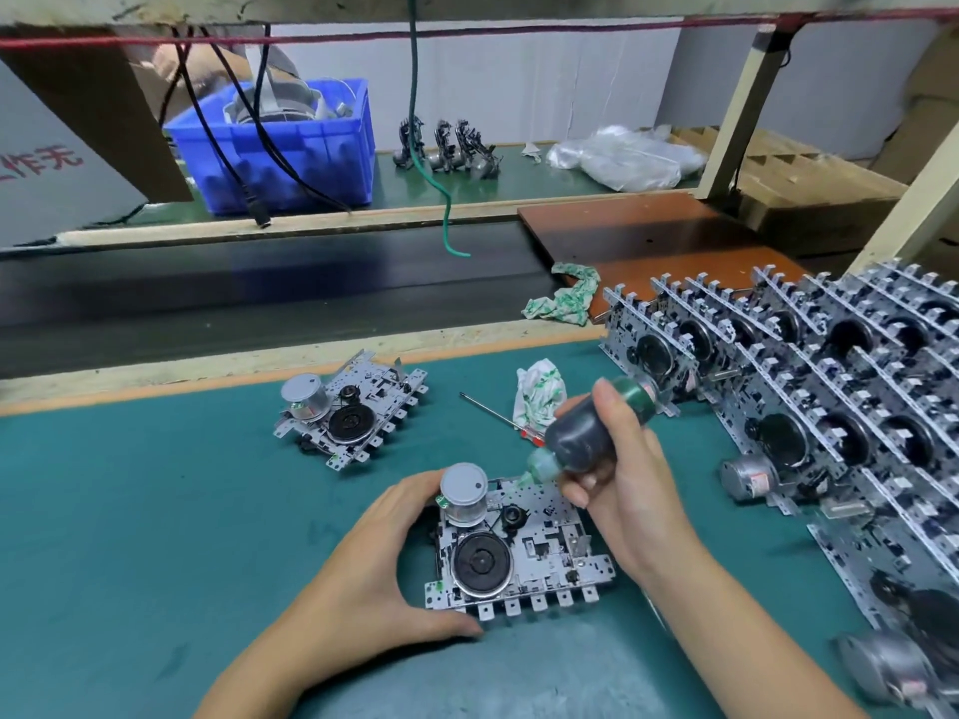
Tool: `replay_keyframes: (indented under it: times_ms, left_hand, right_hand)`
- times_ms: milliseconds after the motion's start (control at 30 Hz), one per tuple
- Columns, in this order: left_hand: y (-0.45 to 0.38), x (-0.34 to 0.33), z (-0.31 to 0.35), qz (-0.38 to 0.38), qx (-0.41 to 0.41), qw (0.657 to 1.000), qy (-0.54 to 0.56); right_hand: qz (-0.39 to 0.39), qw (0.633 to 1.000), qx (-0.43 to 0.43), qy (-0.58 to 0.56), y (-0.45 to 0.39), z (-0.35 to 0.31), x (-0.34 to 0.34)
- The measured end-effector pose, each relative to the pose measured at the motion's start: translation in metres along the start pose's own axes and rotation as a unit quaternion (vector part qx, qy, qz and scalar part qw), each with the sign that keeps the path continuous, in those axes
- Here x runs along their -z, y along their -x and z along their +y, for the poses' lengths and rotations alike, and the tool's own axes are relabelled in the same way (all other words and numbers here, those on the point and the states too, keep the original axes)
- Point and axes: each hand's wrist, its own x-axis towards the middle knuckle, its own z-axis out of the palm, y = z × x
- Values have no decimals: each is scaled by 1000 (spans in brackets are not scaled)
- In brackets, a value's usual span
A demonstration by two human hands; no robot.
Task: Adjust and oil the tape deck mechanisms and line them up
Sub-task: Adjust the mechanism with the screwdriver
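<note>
A tape deck mechanism with a grey motor and a black flywheel lies flat on the green mat near me. My left hand grips its left edge, thumb at the front and fingers by the motor. My right hand holds a dark oil bottle tilted nozzle-down, its green tip over the deck's upper middle. A second mechanism lies alone further back on the left. Several mechanisms stand in leaning rows on the right.
A red-handled screwdriver and a crumpled rag lie behind the bottle. Another rag sits by a brown board. Beyond a dark conveyor belt are a blue bin, hanging cables and a plastic bag.
</note>
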Motion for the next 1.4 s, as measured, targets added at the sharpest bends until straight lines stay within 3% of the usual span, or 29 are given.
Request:
replay_keyframes:
  times_ms: [233,467,633,700,767,833,933,1000,1100,1133,1200,1400]
  left_hand:
    - [3,3,-3,-42,2,999,18]
    - [2,-8,10,22,24,998,46]
    - [-12,-25,28,176,89,979,46]
    - [-21,-27,35,200,95,975,-11]
    - [-30,-27,42,224,143,964,28]
    - [-38,-22,51,229,211,908,279]
    - [-44,-19,61,160,213,702,660]
    - [-42,-23,64,117,192,575,787]
    - [-38,-35,62,58,145,436,886]
    - [-37,-38,59,71,138,418,895]
    - [-36,-43,55,135,170,452,865]
    - [-33,-48,54,139,156,491,846]
  right_hand:
    - [47,998,23,-18,-8,-2,7]
    - [26,993,57,99,-11,4,3]
    - [43,997,54,-21,-15,-4,8]
    - [31,995,59,-81,-14,-12,13]
    - [33,981,66,-181,-12,-21,17]
    - [57,954,78,-284,-9,-34,19]
    - [69,945,85,-308,0,-39,14]
    - [53,962,70,-258,8,-31,3]
    - [-5,983,57,-174,22,-11,-13]
    - [-12,987,49,-156,25,-5,-18]
    - [-2,991,33,-130,29,4,-22]
    - [17,995,55,-87,33,6,-29]
